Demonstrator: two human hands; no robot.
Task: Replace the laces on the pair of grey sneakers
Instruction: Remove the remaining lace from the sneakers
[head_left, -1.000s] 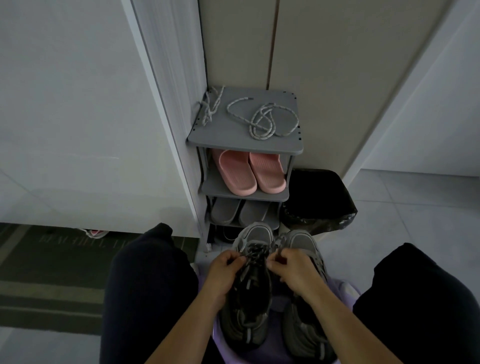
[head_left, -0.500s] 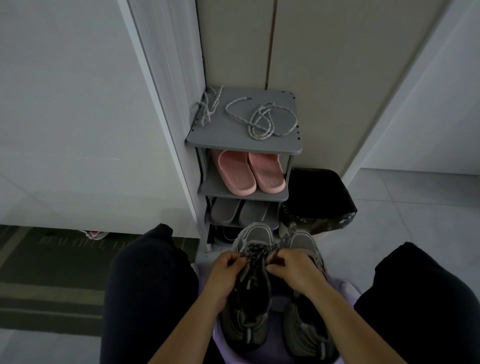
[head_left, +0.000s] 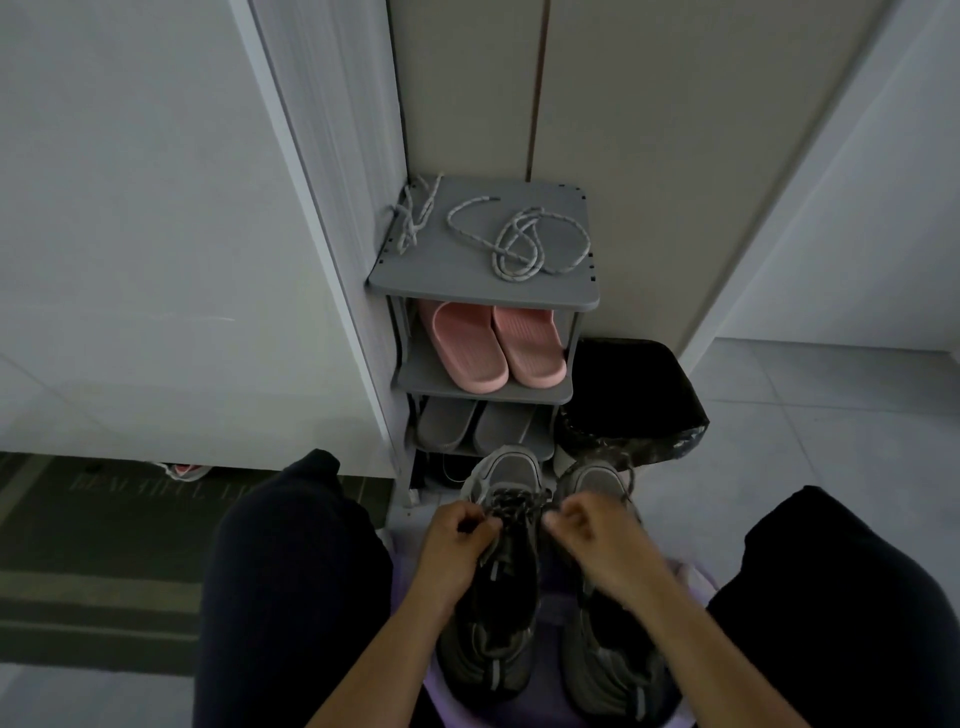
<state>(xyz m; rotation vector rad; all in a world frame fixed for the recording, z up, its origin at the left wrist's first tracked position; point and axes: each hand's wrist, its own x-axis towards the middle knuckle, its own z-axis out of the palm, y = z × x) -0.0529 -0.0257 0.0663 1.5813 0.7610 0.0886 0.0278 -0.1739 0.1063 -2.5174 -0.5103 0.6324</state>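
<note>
Hardly moved, left hand (head_left: 457, 540), right hand (head_left: 592, 540) pinch lace (head_left: 515, 505); 2 sneakers (head_left: 511, 470).

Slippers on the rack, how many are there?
4. Left pink slipper and right pink slipper on the middle shelf; left grey slipper and right grey slipper below. More may hide lower down.

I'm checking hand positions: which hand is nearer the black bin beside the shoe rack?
Right. The right hand is just this side of the black bin; the left hand is farther left, across the laces that both hands pinch.
</note>
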